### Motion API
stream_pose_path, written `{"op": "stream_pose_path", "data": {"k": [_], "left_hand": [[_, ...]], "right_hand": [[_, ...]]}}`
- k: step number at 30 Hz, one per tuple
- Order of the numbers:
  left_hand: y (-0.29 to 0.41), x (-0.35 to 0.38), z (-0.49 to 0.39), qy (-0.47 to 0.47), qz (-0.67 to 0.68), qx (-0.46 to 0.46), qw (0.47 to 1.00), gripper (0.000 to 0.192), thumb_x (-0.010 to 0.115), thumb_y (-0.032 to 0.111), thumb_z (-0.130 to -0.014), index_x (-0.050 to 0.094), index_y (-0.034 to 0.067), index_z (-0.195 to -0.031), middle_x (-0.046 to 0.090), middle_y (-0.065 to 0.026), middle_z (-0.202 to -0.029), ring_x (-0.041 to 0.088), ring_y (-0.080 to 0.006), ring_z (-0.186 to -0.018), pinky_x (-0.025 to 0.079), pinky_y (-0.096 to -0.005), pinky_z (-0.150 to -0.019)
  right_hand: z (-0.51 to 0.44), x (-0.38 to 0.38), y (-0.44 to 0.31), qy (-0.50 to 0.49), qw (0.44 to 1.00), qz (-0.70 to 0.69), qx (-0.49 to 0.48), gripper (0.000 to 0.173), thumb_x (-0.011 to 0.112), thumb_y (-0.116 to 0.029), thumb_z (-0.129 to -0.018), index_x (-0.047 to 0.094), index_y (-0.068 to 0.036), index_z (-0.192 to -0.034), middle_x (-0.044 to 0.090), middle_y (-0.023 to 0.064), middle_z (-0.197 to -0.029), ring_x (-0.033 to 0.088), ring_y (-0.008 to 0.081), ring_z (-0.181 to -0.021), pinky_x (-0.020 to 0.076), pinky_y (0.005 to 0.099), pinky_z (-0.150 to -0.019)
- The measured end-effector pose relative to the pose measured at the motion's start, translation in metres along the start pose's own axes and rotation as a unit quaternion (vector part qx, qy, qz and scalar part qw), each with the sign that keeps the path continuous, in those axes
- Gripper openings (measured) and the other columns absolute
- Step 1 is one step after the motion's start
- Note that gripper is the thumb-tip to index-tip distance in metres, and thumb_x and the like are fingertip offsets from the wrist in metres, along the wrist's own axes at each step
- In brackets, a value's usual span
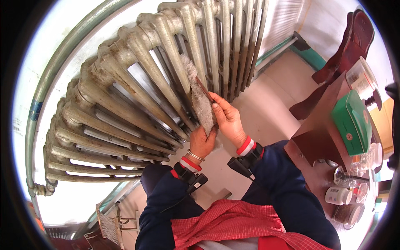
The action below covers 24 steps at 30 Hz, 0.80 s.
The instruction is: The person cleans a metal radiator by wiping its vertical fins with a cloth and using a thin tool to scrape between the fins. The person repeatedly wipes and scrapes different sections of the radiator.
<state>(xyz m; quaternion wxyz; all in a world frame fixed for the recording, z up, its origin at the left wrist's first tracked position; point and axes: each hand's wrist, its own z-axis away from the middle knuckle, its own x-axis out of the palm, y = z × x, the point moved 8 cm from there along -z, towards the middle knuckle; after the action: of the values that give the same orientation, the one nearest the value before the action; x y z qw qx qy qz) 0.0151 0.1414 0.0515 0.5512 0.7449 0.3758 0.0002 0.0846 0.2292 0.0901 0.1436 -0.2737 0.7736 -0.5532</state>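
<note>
In the head view a grey, fluffy cloth [202, 107] lies along a thin reddish-brown stick [203, 86], its tufted end against the columns of a cast-iron radiator [147, 75]. My left hand [201, 143] grips the lower end of the cloth. Above and to the right of it, my right hand [228, 117] pinches the stick and the cloth's edge between thumb and fingers. Both hands are in front of the radiator. The radiator's metallic paint has brownish stains. How the cloth is fixed to the stick cannot be told.
A brown table [292, 148] at the right bears a green case [351, 123], a white bottle [337, 196] and several clear jars. A dark red wooden chair [359, 37] stands behind it. A pipe [36, 106] curves along the wall at the left. A small stool [109, 226] stands at the lower left.
</note>
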Motion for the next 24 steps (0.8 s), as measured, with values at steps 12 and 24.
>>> {"op": "stream_pose_path", "data": {"k": [12,24], "left_hand": [[0.029,-0.059,-0.010,0.093,-0.005,0.094,0.991,0.020,0.055,0.005,-0.073,0.058,0.002,-0.093,0.061,-0.0180,-0.077,0.059,-0.0377,-0.070,0.048,-0.0380,-0.059],[-0.012,-0.025,0.005,-0.089,0.043,-0.037,0.994,0.036,0.065,0.020,-0.066,0.051,0.007,-0.097,0.062,-0.0129,-0.080,0.061,-0.0321,-0.074,0.048,-0.0340,-0.063]], "right_hand": [[0.007,0.047,-0.011,0.020,0.938,-0.309,0.159,0.025,0.047,-0.025,-0.092,0.055,-0.008,-0.110,0.036,-0.0077,-0.056,0.025,0.0022,-0.041,0.0215,0.0180,-0.038],[0.041,0.084,-0.028,-0.029,0.867,-0.386,0.314,0.027,0.037,-0.033,-0.094,0.046,-0.009,-0.085,0.028,-0.0037,-0.048,0.024,0.0056,-0.036,0.0219,0.0210,-0.034]]}}
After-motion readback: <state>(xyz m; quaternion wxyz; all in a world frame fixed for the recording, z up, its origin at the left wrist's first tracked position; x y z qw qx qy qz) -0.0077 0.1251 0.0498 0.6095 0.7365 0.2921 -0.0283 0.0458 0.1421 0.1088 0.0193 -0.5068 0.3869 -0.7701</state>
